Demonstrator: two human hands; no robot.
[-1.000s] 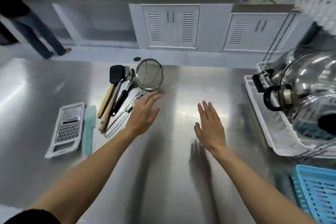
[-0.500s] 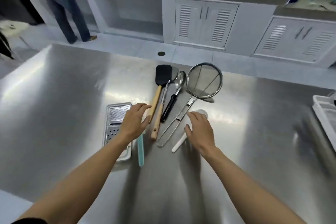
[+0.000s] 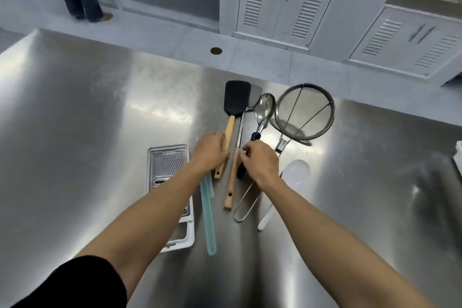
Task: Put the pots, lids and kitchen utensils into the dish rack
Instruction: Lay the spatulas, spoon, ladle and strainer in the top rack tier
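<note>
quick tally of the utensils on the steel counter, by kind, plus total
Turners/spatulas: 3, the black spatula, the metal turner and the teal silicone spatula
Spoons: 2, the steel spoon and the white rice paddle
Strainers: 1, the mesh strainer
Graters: 1, the grater
Total: 7

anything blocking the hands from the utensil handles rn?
Nothing visible. The left hand is already on the black spatula's wooden handle. The right hand is at the handles of the metal turner and the spoon. Which handle it grips is hidden. The dish rack is out of frame.
</note>
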